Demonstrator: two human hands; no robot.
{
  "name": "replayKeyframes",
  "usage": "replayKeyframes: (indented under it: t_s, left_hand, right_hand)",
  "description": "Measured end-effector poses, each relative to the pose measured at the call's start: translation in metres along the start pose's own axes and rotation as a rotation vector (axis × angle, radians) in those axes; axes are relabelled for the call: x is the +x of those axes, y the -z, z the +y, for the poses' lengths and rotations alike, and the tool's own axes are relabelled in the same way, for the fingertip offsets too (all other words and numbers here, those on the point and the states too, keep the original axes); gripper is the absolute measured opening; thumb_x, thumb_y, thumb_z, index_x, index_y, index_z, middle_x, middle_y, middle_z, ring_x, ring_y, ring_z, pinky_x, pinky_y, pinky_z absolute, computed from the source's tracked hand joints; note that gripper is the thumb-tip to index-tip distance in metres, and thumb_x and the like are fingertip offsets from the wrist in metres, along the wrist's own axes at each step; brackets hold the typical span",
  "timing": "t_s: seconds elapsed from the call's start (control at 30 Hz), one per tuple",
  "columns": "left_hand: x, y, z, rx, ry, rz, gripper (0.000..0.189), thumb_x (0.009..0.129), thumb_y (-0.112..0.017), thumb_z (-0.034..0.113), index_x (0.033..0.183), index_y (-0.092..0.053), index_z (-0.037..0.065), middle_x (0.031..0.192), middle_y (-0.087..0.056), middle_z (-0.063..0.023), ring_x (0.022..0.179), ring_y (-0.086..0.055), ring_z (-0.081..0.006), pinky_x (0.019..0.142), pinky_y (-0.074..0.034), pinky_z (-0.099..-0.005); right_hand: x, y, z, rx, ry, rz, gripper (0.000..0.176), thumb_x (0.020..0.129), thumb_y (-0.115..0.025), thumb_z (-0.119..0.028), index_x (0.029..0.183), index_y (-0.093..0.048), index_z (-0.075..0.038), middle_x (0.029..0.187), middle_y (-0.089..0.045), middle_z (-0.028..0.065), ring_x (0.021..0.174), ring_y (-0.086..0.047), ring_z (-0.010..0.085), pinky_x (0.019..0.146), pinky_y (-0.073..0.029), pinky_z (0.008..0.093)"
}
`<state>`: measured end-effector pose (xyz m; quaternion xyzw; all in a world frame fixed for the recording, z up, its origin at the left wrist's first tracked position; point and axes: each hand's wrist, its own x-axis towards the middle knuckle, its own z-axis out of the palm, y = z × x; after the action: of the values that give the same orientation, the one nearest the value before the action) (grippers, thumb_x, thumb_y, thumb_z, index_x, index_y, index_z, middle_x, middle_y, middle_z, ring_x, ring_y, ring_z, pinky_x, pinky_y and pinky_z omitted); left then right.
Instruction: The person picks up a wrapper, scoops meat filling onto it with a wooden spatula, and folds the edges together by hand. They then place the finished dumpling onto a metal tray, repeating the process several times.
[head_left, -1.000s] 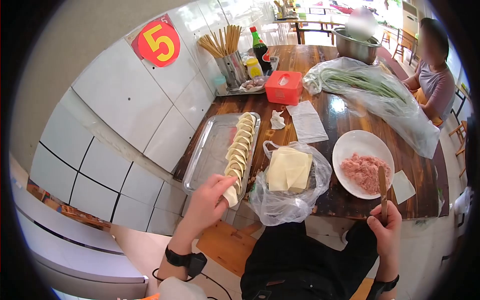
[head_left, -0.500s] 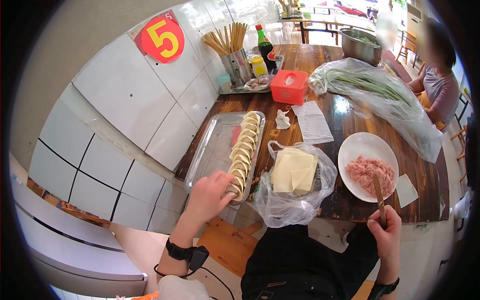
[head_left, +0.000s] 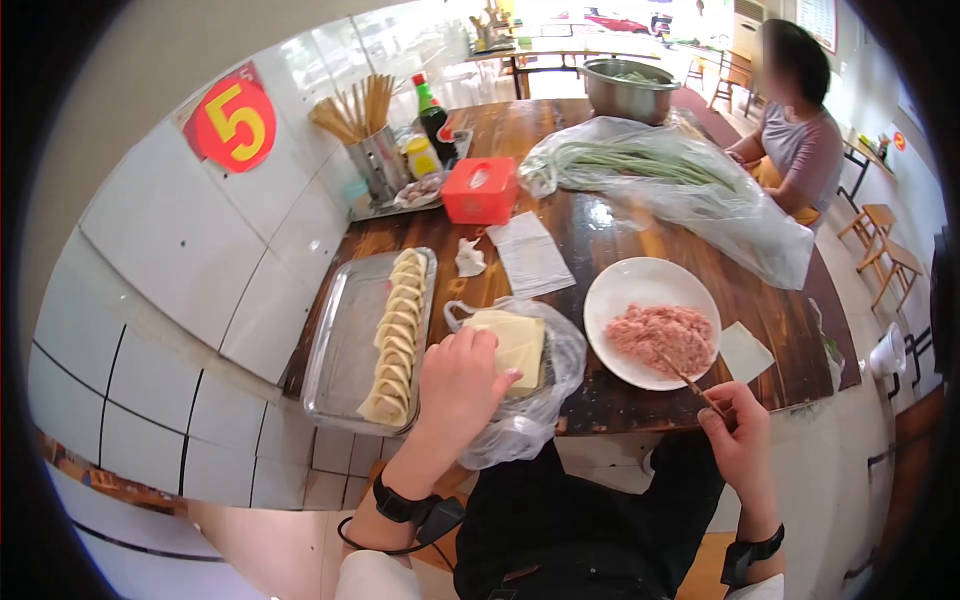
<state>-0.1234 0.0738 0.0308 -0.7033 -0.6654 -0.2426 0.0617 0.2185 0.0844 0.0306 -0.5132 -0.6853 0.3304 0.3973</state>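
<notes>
My left hand [head_left: 460, 385] is over the near left side of a stack of square pale dough wrappers [head_left: 520, 350], thumb and fingers apart. The stack lies in an opened clear plastic bag [head_left: 565, 370]. In my right hand [head_left: 738, 430] is a thin flat wooden stick [head_left: 690, 380], its far end in the pink minced meat [head_left: 665, 335]. The meat sits on a white plate [head_left: 625, 285]. To the left, folded wontons [head_left: 396, 340] form one overlapping row along the right side of a metal tray [head_left: 335, 330].
Behind the stack are a white paper sheet [head_left: 530, 255], a crumpled tissue [head_left: 470, 258] and a red tissue box [head_left: 480, 190]. Bagged green stalks [head_left: 650, 165] and a metal pot [head_left: 630, 95] stand farther back. A chopstick holder [head_left: 378, 165] and a bottle [head_left: 433, 120] are by the wall. Another person [head_left: 795, 130] sits at right.
My left hand has left the near end of the wonton row and moved right to the wrappers. My right hand has tilted the stick lower into the meat. The view has turned right.
</notes>
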Motion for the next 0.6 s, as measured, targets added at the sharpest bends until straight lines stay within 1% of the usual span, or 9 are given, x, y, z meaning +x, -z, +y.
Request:
replayKeyframes:
  t_s: [0.07, 0.27, 0.3, 0.33, 0.4, 0.43, 0.47, 0.5, 0.6]
  left_hand:
    - [0.003, -0.004, 0.001, 0.052, 0.053, -0.123, 0.035, 0.079, -0.079, 0.027, 0.099, -0.061, 0.005, 0.099, -0.061, -0.0125, 0.090, -0.062, -0.0340, 0.079, -0.048, -0.0455]
    - [0.008, -0.003, 0.001, -0.026, 0.006, -0.168, 0.024, 0.076, -0.080, 0.022, 0.087, -0.062, 0.009, 0.091, -0.062, -0.0076, 0.088, -0.063, -0.0316, 0.078, -0.047, -0.0437]
    - [0.010, -0.004, 0.000, -0.072, 0.084, -0.174, 0.023, 0.076, -0.079, 0.021, 0.086, -0.062, 0.009, 0.092, -0.063, -0.0078, 0.087, -0.063, -0.0323, 0.077, -0.048, -0.0438]
    - [0.013, -0.006, -0.001, -0.117, 0.161, -0.182, 0.021, 0.077, -0.078, 0.020, 0.085, -0.062, 0.008, 0.094, -0.063, -0.0080, 0.086, -0.063, -0.0329, 0.076, -0.048, -0.0439]
    - [0.016, -0.005, -0.005, -0.131, 0.101, -0.216, 0.019, 0.078, -0.077, 0.018, 0.086, -0.062, 0.007, 0.094, -0.063, -0.0090, 0.085, -0.063, -0.0327, 0.076, -0.048, -0.0432]
    - [0.016, -0.005, -0.005, -0.129, 0.076, -0.243, 0.018, 0.079, -0.076, 0.015, 0.087, -0.062, 0.006, 0.094, -0.063, -0.0100, 0.084, -0.063, -0.0326, 0.076, -0.049, -0.0425]
    - [0.016, -0.005, -0.002, -0.134, 0.055, -0.252, 0.018, 0.079, -0.076, 0.015, 0.087, -0.062, 0.006, 0.094, -0.063, -0.0100, 0.084, -0.063, -0.0326, 0.076, -0.049, -0.0425]
    - [0.017, -0.005, 0.001, -0.211, 0.087, -0.187, 0.017, 0.079, -0.074, 0.013, 0.087, -0.062, 0.005, 0.092, -0.062, -0.0109, 0.083, -0.063, -0.0315, 0.076, -0.049, -0.0416]
    - [0.017, -0.008, -0.005, -0.296, 0.081, -0.072, 0.012, 0.083, -0.070, 0.007, 0.089, -0.060, 0.003, 0.092, -0.061, -0.0106, 0.082, -0.062, -0.0259, 0.077, -0.050, -0.0374]
  right_hand:
    - [-0.002, 0.008, 0.006, -0.022, -0.018, 0.014, 0.013, 0.089, -0.068, -0.002, 0.101, -0.062, -0.002, 0.075, -0.056, -0.0013, 0.064, -0.048, 0.0052, 0.059, -0.041, 0.0225]
    - [0.002, 0.018, 0.009, -0.080, -0.027, 0.035, 0.014, 0.089, -0.070, -0.006, 0.101, -0.064, -0.002, 0.074, -0.059, 0.0023, 0.063, -0.053, 0.0083, 0.060, -0.044, 0.0249]
    - [0.003, 0.020, 0.007, -0.086, -0.031, 0.034, 0.014, 0.090, -0.070, -0.006, 0.102, -0.065, -0.003, 0.074, -0.060, 0.0035, 0.064, -0.055, 0.0092, 0.060, -0.046, 0.0259]
    - [0.004, 0.021, 0.003, -0.128, -0.002, 0.050, 0.016, 0.089, -0.071, -0.009, 0.104, -0.065, -0.005, 0.074, -0.062, 0.0055, 0.062, -0.060, 0.0134, 0.060, -0.048, 0.0286]
    - [0.009, 0.019, 0.009, -0.267, 0.107, 0.104, 0.016, 0.088, -0.072, -0.013, 0.102, -0.066, -0.008, 0.078, -0.066, 0.0059, 0.063, -0.065, 0.0213, 0.058, -0.050, 0.0326]
    - [0.012, 0.018, 0.009, -0.272, 0.089, 0.125, 0.016, 0.088, -0.072, -0.013, 0.102, -0.066, -0.008, 0.078, -0.066, 0.0059, 0.063, -0.065, 0.0213, 0.058, -0.050, 0.0326]
    - [0.015, 0.017, 0.008, -0.413, 0.221, 0.151, 0.014, 0.086, -0.071, -0.012, 0.097, -0.064, -0.009, 0.078, -0.065, 0.0056, 0.063, -0.065, 0.0243, 0.056, -0.050, 0.0346]
    - [0.019, 0.015, 0.008, -0.554, 0.354, 0.174, 0.011, 0.084, -0.069, -0.011, 0.093, -0.063, -0.009, 0.078, -0.064, 0.0052, 0.064, -0.066, 0.0273, 0.054, -0.050, 0.0366]
    - [0.026, 0.010, 0.008, -0.760, 0.418, 0.131, 0.009, 0.078, -0.065, -0.008, 0.083, -0.058, -0.010, 0.075, -0.060, 0.0048, 0.062, -0.065, 0.0282, 0.050, -0.047, 0.0387]
